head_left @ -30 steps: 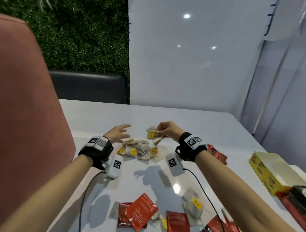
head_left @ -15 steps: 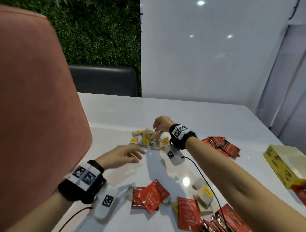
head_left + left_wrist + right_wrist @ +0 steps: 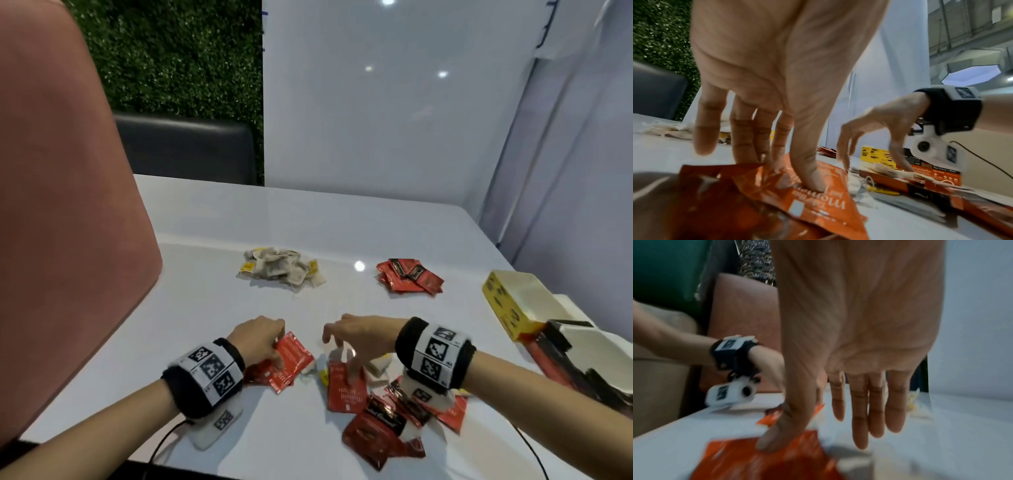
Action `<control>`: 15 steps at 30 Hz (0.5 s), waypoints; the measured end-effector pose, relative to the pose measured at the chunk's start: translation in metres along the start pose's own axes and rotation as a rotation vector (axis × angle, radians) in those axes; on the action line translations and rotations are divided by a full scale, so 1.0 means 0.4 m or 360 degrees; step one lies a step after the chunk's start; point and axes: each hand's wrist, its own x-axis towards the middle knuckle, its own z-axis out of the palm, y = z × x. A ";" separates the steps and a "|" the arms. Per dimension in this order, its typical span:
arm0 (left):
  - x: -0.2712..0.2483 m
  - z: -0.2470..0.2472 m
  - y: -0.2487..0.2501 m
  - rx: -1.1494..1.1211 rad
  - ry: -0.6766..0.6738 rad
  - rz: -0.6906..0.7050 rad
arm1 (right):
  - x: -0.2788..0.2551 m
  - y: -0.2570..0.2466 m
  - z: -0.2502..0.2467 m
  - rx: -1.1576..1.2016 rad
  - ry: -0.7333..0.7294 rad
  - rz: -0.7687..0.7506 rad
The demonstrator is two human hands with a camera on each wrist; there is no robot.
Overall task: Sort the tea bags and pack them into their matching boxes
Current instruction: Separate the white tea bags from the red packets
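So both hands are down in the mixed pile along the near edge of the white table (image 3: 212, 308). The left hand (image 3: 257, 339) has its thumb pressed flat on top of a red sachet (image 3: 291, 361), with the other fingers coming down at the packet's far edge; in the left wrist view it looks like a pinch on that sachet (image 3: 818, 191), with the little finger sticking out clear of it. The right hand (image 3: 356, 337) is spread over the pile with its fingers hanging down loosely. The right wrist view shows the thumb tip touching another red sachet (image 3: 777, 459) while the four fingers point down, nearly straight, not wrapped around anything. It's blurry there, so can't tell if they actually touch the table.

Under and around the right hand there's a jumble of red sachets (image 3: 376, 421) mixed with a few paper tea bags with yellow tags (image 3: 376, 368).

Further back, about mid-table, a sorted heap of paper tea bags (image 3: 282, 270) sits well apart from a heap of red sachets (image 3: 409, 277) off toward the right edge. At the right edge a yellow box (image 3: 503, 308) lies open, and just nearer than it, touching or almost touching, a dark box with a white inside (image 3: 582, 349) is open too.
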 end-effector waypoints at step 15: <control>-0.051 -0.081 -0.027 -0.0370 0.0249 0.0189 | -0.066 -0.002 0.017 0.0327 0.0535 -0.0008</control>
